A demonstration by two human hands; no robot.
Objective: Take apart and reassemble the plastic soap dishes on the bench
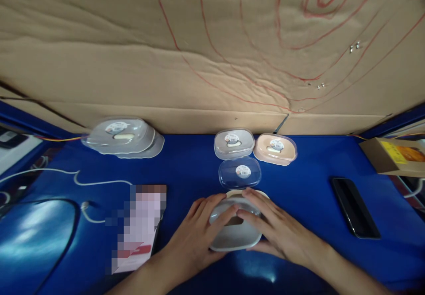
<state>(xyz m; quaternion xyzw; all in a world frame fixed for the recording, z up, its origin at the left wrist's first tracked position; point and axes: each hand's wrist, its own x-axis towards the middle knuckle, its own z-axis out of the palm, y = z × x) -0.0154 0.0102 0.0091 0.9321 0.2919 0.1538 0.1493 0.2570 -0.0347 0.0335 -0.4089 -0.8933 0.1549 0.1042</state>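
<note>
A grey oval plastic box (237,236) sits low in front of me between both hands. Around its left side curves my left hand (199,228), index finger reaching over the top. My right hand (277,228) grips the opposite side, its thumb at the near edge and its fingers across the top. Both index fingertips nearly meet above a small brown patch, which I cannot make out fully. A pale rim shows behind the box, partly covered by my fingers. Just beyond lies a clear lid (229,174) with a round sticker.
At the back stand a grey lidded box (219,146) and a pink lidded box (288,149). Stacked grey boxes (139,140) are at the back left. A black phone (355,208) lies right, a pixelated device (139,224) left, near white cables (102,182). Brown cardboard (133,73) rises behind.
</note>
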